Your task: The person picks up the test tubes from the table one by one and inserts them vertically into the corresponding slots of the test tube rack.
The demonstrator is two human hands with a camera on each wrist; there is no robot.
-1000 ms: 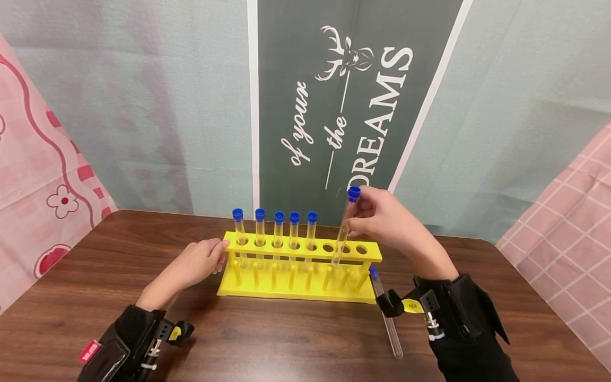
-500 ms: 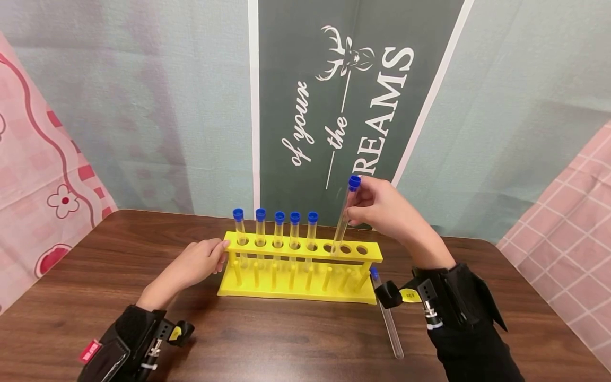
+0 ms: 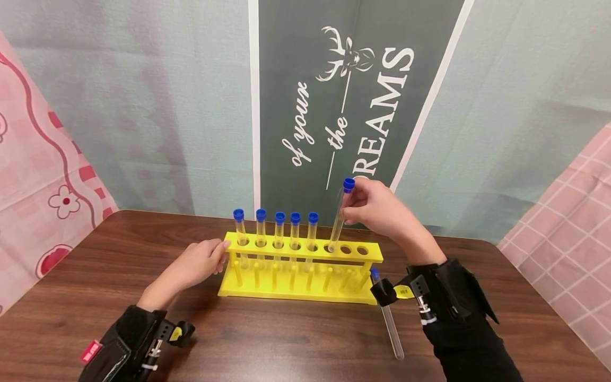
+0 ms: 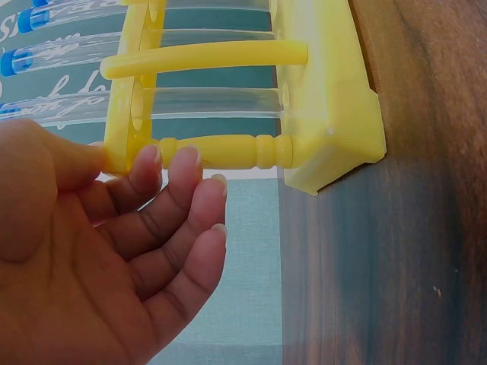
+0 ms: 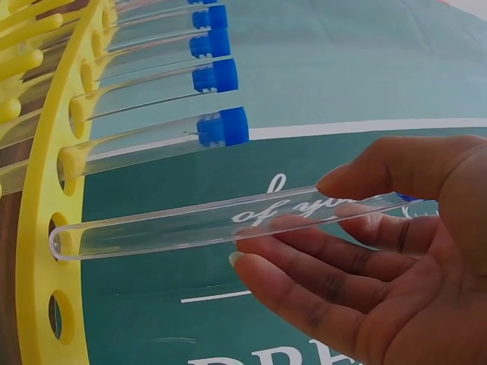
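Head view, right hand (image 3: 377, 204) raised, pinching tilted test tube (image 3: 340, 217) over yellow rack (image 3: 305, 253), left hand (image 3: 198, 262) relaxed, touching rack end

Light: bright, even, diffuse.
Shadows: soft, beneath the yellow test-tube rack (image 3: 299, 270) on the table (image 3: 286, 345).
Distortion: wide-angle bending at head-view edges.
Focus: right hand (image 5: 396, 258) slightly soft up close.

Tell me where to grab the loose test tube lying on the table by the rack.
Grip the lying test tube around its clear middle, coming from above with fingers across its sides. It lies flat on the table, blue cap toward the yellow rack, so its ends give less hold, probably.
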